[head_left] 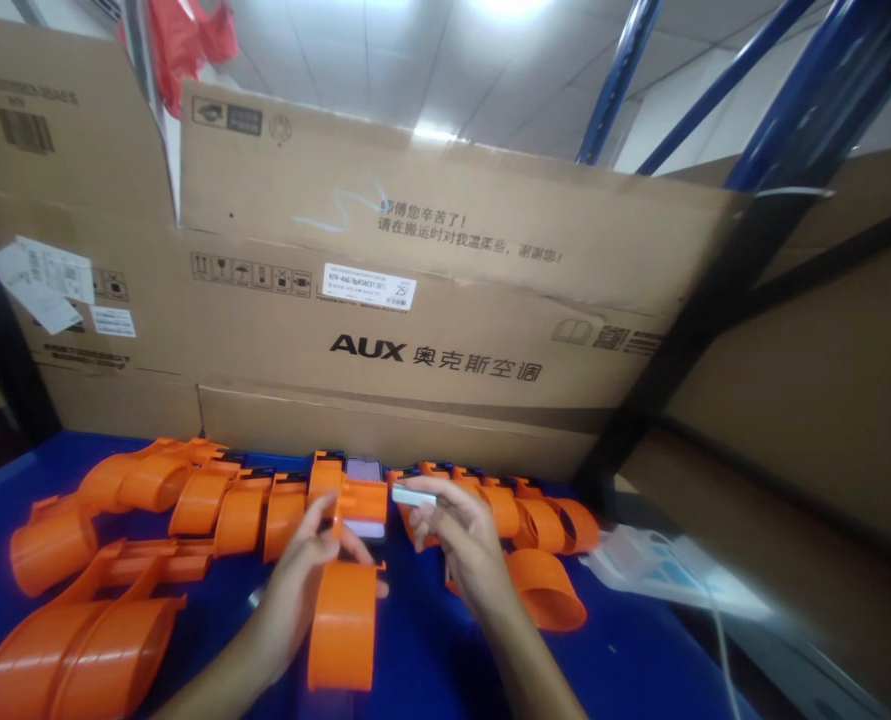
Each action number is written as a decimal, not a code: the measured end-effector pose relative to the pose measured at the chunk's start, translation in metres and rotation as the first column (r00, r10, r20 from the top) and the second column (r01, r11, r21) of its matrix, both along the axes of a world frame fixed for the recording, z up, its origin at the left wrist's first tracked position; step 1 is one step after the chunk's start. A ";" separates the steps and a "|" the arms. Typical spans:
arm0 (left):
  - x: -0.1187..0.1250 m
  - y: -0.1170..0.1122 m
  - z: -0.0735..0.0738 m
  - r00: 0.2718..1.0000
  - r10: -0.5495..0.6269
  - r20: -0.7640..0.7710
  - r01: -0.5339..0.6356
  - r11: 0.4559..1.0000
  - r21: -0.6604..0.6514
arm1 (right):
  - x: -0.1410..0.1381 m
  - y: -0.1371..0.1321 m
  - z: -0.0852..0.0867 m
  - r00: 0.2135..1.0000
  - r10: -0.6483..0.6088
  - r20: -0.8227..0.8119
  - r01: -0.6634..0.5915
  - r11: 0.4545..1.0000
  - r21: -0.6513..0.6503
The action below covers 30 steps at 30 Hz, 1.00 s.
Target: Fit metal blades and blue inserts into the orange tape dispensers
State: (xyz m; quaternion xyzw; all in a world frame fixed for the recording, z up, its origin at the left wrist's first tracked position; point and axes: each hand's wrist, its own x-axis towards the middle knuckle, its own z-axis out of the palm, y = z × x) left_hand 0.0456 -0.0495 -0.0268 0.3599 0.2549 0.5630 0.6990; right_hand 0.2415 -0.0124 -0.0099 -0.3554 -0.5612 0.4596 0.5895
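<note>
We face a big cardboard box (445,300) behind a blue worktop (430,650) strewn with orange casings (242,505). Above the worktop, our left hand (295,590) closes its grip on one orange holder (344,620). Our right hand (464,545) pinches a small grey bar (413,494) near the holder's top end.

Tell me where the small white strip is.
In the head view the white strip is near centre, pinched by the right hand, beside the orange plastic part in the left hand.

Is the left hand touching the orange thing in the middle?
Touching. Head view: the left hand grips the orange piece, thumb across its top. The right hand holds a white bar.
</note>
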 end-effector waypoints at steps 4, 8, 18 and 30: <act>0.002 -0.001 0.004 0.998 0.037 -0.040 -0.039 0.999 -0.031 | -0.005 -0.002 0.001 0.999 -0.027 0.039 0.027 0.999 0.019; 0.005 0.000 0.008 0.986 0.120 -0.116 -0.131 0.986 -0.101 | -0.009 -0.002 0.004 0.999 -0.029 0.037 0.028 0.999 0.034; 0.003 0.004 0.002 0.980 0.137 -0.142 -0.152 0.983 -0.100 | -0.003 0.001 0.001 0.991 -0.066 0.114 0.063 0.997 0.032; 0.000 0.008 -0.005 0.982 0.075 -0.174 -0.096 0.989 -0.115 | 0.001 -0.001 -0.001 0.980 -0.017 0.199 0.019 1.000 -0.010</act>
